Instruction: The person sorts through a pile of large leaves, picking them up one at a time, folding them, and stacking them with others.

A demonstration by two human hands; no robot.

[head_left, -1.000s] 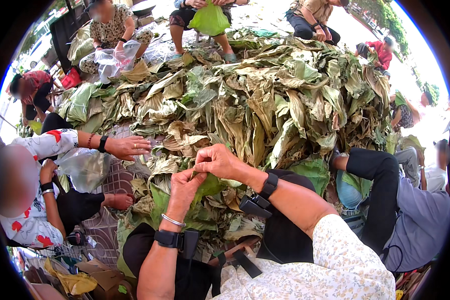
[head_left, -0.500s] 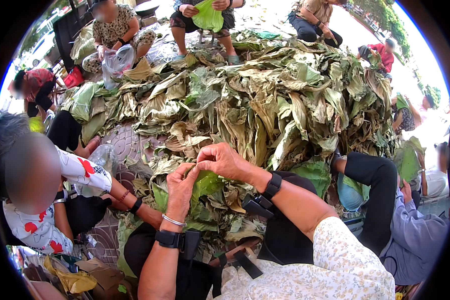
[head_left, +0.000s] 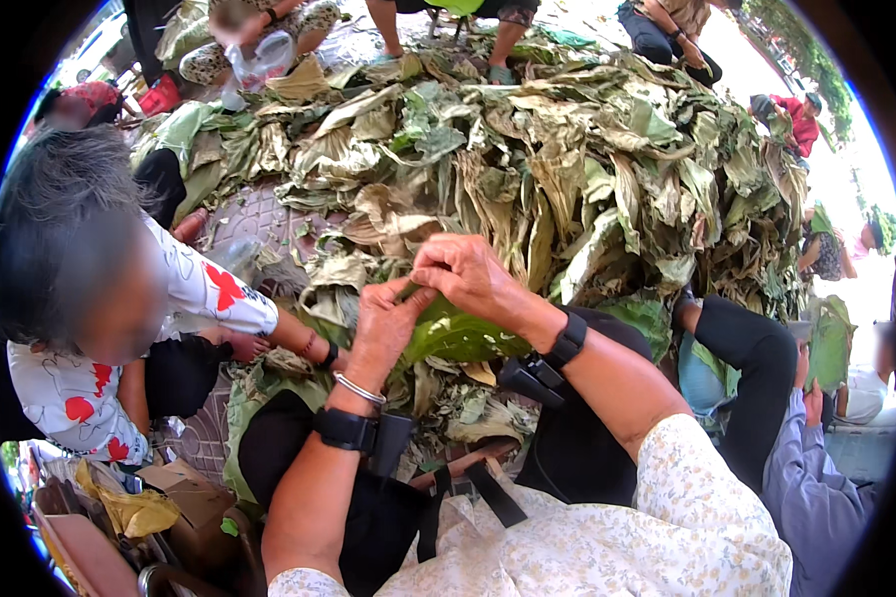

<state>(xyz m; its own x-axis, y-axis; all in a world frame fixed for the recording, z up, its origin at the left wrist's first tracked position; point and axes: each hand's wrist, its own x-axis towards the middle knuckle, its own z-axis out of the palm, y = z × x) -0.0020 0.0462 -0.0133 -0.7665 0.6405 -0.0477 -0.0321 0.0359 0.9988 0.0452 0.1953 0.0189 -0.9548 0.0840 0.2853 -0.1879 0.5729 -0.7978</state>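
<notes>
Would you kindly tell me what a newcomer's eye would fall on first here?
Likely the big heap of dried, crumpled leaves across the upper middle. Below it, the left hand and right hand meet at a green leaf. At left, a co-worker's white sleeve shows red shapes.

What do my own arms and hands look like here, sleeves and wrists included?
Your left hand and right hand are ungloved. The left wrist wears a silver-coloured bangle and a black strap with a boxy black unit. The right has a black band and black box. Your short pale sleeves have a small floral print.
</notes>
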